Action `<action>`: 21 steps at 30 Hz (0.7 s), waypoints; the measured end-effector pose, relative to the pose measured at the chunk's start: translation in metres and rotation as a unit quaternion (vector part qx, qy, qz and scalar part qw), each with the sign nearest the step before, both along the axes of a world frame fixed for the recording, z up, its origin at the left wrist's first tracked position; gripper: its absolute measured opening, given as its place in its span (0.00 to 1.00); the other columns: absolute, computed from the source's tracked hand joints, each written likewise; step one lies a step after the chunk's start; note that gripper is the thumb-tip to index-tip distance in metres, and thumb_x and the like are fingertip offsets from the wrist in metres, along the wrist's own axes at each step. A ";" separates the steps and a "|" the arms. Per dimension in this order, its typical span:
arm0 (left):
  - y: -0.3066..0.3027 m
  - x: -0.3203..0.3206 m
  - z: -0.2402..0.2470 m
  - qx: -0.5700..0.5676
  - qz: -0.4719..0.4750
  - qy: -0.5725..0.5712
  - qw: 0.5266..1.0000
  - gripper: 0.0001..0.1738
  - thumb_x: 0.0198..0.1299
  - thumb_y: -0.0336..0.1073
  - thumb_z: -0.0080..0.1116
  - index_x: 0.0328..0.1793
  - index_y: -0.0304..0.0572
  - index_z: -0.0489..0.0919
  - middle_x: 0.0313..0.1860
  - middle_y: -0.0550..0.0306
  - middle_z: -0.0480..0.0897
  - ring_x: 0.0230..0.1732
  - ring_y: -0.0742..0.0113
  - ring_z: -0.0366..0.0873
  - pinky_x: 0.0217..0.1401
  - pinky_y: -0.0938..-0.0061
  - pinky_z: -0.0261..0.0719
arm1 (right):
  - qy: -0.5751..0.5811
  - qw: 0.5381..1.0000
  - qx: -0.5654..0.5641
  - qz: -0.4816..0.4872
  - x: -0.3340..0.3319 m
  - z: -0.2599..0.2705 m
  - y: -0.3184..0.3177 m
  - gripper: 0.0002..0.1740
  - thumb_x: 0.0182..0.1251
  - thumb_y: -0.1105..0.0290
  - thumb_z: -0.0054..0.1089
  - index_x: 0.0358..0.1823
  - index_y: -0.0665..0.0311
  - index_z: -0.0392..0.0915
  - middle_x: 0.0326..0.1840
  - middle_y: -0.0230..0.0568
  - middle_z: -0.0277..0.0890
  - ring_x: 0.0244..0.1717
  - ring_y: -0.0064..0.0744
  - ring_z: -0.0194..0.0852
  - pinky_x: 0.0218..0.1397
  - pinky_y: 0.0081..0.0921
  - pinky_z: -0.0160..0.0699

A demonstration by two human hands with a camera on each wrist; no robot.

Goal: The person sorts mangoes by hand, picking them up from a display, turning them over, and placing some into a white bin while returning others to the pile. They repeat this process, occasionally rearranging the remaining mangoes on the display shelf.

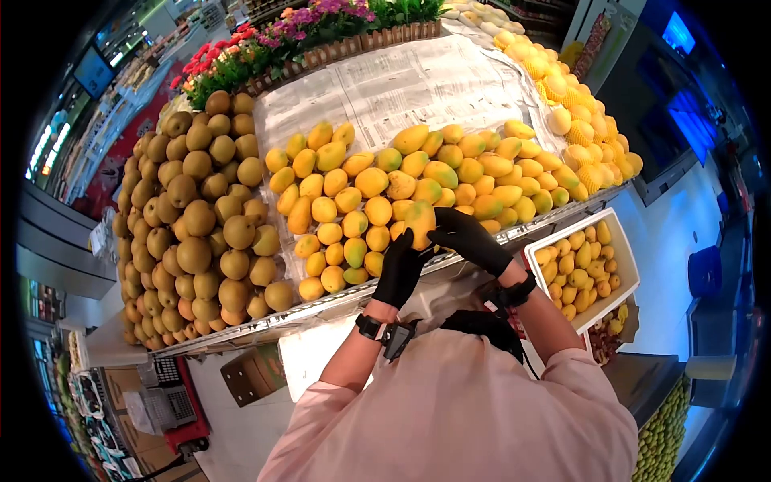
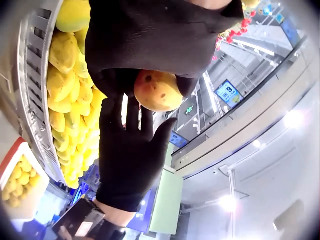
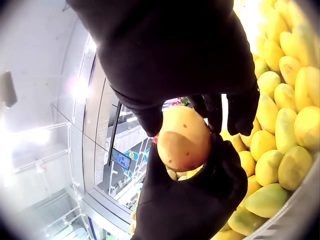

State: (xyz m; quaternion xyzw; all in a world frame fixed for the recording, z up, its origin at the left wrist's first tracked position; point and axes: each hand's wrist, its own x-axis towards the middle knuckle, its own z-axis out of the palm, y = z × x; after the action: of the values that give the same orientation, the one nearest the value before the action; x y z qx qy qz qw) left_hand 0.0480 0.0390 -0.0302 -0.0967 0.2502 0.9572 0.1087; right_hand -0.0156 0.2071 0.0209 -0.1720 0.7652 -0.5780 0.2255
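Observation:
A yellow mango with small dark spots (image 1: 420,221) (image 2: 159,92) (image 3: 184,135) is held above the front edge of the mango display (image 1: 377,210). My black-gloved left hand (image 1: 401,269) (image 2: 155,40) (image 3: 190,205) grips it, with thumb and fingers curled around its lower part in the right wrist view. From the other side comes my black-gloved right hand (image 1: 474,241) (image 2: 131,162) (image 3: 175,55). Its fingers are fairly straight, with the fingertips at the mango and the thumb spread away in the left wrist view.
Brown round fruit (image 1: 193,255) is piled at the left. Net-wrapped yellow fruit (image 1: 590,132) lies at the far right. Behind the mangoes are paper sheets (image 1: 401,80) and flowers (image 1: 301,28). A white box of mangoes (image 1: 629,265) stands right of the display's metal edge (image 1: 321,309).

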 end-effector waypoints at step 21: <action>0.128 -0.042 0.004 -0.316 -0.130 0.050 0.939 0.17 0.72 0.43 0.46 0.57 0.42 0.76 0.48 0.58 0.81 0.48 0.69 0.80 0.52 0.73 0.78 | 0.016 0.966 -0.206 -0.153 0.004 -0.077 0.193 0.23 0.61 0.62 0.69 0.52 0.70 0.76 0.49 0.46 0.79 0.47 0.40 0.80 0.52 0.31 0.79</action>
State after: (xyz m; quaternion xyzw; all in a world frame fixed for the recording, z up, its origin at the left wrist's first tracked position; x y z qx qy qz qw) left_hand 0.0060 0.1666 -0.0264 -0.0448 0.5552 0.8101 0.1831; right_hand -0.0119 0.3996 -0.0556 -0.1054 0.6506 -0.7477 0.0817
